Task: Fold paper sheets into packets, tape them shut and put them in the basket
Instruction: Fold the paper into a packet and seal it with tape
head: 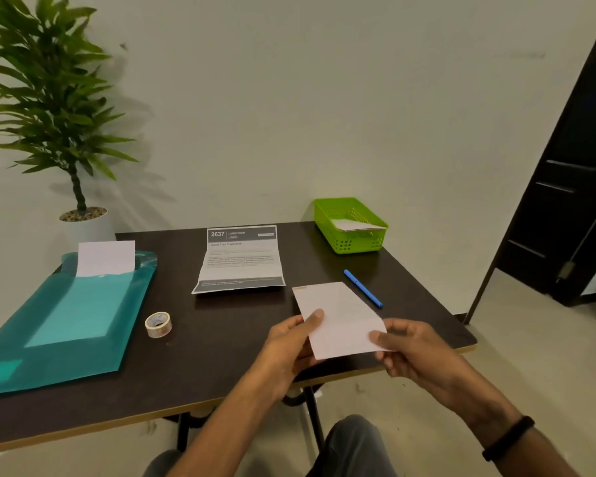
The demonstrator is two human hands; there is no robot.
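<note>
Both hands, left hand (295, 342) and right hand (405, 349), pinch a folded, untaped packet (341, 321); tape roll (158, 324) at nine o'clock, basket (350, 242) at one holds one already

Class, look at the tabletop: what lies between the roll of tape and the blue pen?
In the head view, the folded paper packet lies between the tape roll and the blue pen, held by both hands above the table.

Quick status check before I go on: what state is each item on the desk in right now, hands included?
Folded packet: held above the table edge by both hands.
Left hand: grips the packet's left edge.
Right hand: grips its right corner.
Tape roll: on the table, untouched.
Green basket: holds paper already.
Blue pen: lying capped.
Printed sheet: creased, unfolded.
Teal folder: white paper sticking out.
</note>
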